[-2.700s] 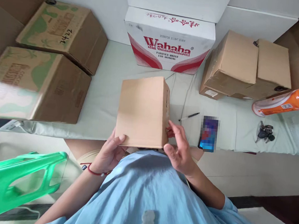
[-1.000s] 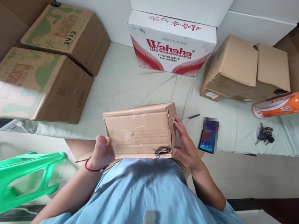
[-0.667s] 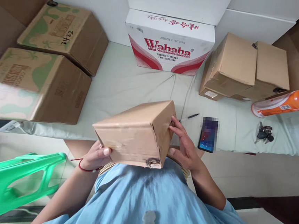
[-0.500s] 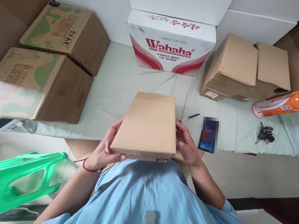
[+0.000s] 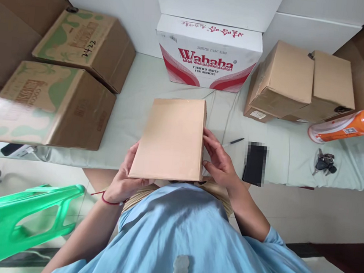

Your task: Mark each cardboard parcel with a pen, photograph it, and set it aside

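Observation:
A plain brown cardboard box [image 5: 172,140] is held between my two hands in front of my body, at the table's near edge. My left hand [image 5: 127,174] grips its near left corner, the thumb along the near edge and the fingers partly hidden at the left side. Against the box's right side rest the fingers and thumb of my right hand [image 5: 219,161]. The top face shows whole, and the underside is hidden. To the right of my right hand lie a pen [image 5: 236,141] and a dark phone [image 5: 255,164], partly pixelated.
A white and red Wahaha water carton [image 5: 208,68] stands at the back of the cloth-covered table [image 5: 136,81]. Printed cartons [image 5: 82,111] are at left, brown boxes [image 5: 284,79] at right. Near them are an orange bottle [image 5: 348,125] and keys [image 5: 325,161]. A green stool [image 5: 0,210] stands lower left.
The box has moved left and a little away from me, and its near side has turned out of sight. Both hands moved with it. The phone's lit screen has gone dark.

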Demonstrator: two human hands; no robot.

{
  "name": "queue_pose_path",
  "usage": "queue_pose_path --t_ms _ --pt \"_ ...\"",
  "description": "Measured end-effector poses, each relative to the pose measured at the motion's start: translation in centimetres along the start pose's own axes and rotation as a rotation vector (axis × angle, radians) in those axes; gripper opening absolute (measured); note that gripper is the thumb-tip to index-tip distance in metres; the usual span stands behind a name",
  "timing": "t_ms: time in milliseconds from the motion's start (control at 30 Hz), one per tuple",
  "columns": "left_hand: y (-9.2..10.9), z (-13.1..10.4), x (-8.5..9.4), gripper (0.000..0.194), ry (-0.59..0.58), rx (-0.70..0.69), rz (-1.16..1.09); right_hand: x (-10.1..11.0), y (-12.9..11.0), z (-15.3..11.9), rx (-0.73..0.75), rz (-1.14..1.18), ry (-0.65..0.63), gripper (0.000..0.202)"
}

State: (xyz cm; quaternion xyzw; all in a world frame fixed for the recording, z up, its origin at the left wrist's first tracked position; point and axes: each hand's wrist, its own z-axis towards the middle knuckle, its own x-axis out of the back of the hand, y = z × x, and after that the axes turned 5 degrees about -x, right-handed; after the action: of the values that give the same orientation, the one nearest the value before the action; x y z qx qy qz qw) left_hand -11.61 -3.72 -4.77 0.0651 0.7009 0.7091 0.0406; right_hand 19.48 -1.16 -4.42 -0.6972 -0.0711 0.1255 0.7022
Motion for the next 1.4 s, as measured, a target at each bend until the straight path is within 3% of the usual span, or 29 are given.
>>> queue_pose_path --t_ms 133,300,433,533,633,700,767,933,1067,1133,1167,1233,1300,1333,1400 --pt "0.5 0.7 0.0 0.109 0.083 0.012 -0.03 0.0 -0.8 0.7 0.029 -0.044 0.018 0.063" --pt "1.2 2.9 -2.0 0.075 0.105 -0.105 0.139 1.2 0.5 1.5 -0.064 0.007 0.146 0.055" --pt "2.4 5.2 -3.6 0.097 0.133 -0.258 0.307 2.7 1.5 1.7 -0.08 -0.037 0.161 0.05" --pt "3.6 6.9 -4.2 0.101 0.096 -0.248 0.313 4.4 1.3 1.4 -0.054 -0.351 0.223 0.04" --pt "4.7 8.6 -4.4 0.096 0.087 -0.194 0.307 6.7 0.9 1.2 -0.227 -0.987 0.341 0.042" --pt "5.2 9.5 -4.5 0.094 0.097 -0.185 0.318 8.1 0.7 1.4 -0.443 -1.346 0.279 0.047" --pt "5.4 10.3 -4.7 0.093 0.11 -0.203 0.321 9.0 0.6 1.8 -0.579 -1.517 0.15 0.048" --pt "5.6 11.6 -5.3 0.085 0.126 -0.25 0.263 9.4 0.2 3.3 -0.553 -1.583 -0.017 0.035" --pt "5.8 12.2 -5.6 0.081 0.118 -0.248 0.246 10.1 -0.8 3.2 -0.489 -1.613 -0.041 0.026" --pt "6.0 12.4 -5.6 0.082 0.123 -0.231 0.233 10.8 -1.5 2.4 -0.419 -1.569 0.12 0.019" --pt "6.1 12.6 -5.7 0.082 0.13 -0.224 0.226 11.0 -2.0 1.9 -0.347 -1.488 0.266 0.014" --pt "6.2 12.8 -5.8 0.081 0.15 -0.22 0.215 11.0 -3.0 0.8 -0.121 -1.159 0.614 0.013" --pt "6.2 13.0 -5.9 0.077 0.171 -0.228 0.222 9.8 -4.2 -0.2 0.097 -0.672 0.84 0.024" --pt "6.2 13.0 -6.0 0.075 0.18 -0.233 0.231 8.8 -4.8 -0.6 0.158 -0.444 0.868 0.025" --pt "6.2 13.1 -6.2 0.074 0.192 -0.235 0.249 6.4 -5.9 -1.0 0.178 -0.126 0.781 0.022"
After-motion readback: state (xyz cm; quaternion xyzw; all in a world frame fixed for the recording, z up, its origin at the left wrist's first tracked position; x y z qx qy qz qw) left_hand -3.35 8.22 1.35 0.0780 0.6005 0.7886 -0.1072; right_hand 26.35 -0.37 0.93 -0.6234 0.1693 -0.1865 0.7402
